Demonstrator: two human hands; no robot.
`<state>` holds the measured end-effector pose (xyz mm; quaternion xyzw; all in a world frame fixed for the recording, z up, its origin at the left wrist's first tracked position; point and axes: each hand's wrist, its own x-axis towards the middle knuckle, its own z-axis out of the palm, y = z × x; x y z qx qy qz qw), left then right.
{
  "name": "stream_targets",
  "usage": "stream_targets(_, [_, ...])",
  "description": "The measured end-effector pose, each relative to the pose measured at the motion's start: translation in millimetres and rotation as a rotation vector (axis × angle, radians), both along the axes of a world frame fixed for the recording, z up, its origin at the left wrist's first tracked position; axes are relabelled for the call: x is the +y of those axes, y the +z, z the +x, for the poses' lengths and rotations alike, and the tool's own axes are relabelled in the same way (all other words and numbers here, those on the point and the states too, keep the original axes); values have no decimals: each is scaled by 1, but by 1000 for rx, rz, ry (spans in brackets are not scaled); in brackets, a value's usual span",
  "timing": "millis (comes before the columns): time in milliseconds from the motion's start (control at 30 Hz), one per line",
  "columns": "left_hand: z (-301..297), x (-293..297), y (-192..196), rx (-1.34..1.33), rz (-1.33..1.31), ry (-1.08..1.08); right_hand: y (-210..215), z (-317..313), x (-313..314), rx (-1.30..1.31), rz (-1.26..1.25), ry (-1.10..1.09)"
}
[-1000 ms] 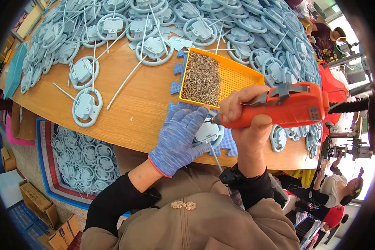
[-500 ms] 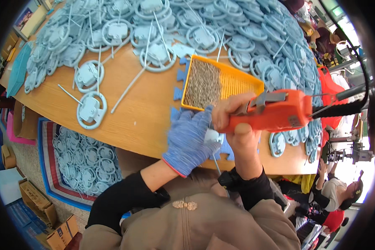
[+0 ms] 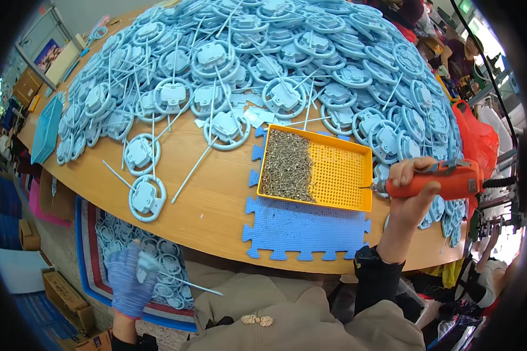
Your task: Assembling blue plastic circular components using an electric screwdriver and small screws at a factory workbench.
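Observation:
My left hand (image 3: 130, 282), in a blue knitted glove, is down at the left over a large bin. Its fingers are closed around a light blue plastic part (image 3: 149, 262), blurred by motion, with a thin rod pointing right. My bare right hand (image 3: 413, 178) grips an orange-red power screwdriver (image 3: 448, 180) lying level, its bit pointing left at the right edge of a yellow tray (image 3: 342, 169). Small metal screws (image 3: 286, 167) fill the tray's left half. Below the tray shows a blue foam mat (image 3: 304, 228) with jigsaw edges.
A big heap of light blue wheel-shaped parts (image 3: 287, 96) with thin rods covers the far table. Two such parts lie apart at the left, one of them nearest the edge (image 3: 146, 198). The striped bin (image 3: 91, 251) holds more. A red bag (image 3: 474, 131) hangs at the right.
My left hand has gone from the mat down left to the bin with a light blue part. My right hand has moved the screwdriver to the right, away from the mat.

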<state>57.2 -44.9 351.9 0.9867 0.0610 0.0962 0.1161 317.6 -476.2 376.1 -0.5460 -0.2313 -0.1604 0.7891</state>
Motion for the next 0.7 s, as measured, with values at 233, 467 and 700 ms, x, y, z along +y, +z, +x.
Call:
stream_targets(233, [235, -83, 21, -101, -11, -563, -27, 28, 4, 26, 52, -59])
stream_targets(467, [418, -160, -27, 54, 80, -411, -37, 52, 7, 52, 24, -136])
stream_targets(700, [423, -153, -34, -45, 160, -316, -41, 70, 30, 80, 68, -64])
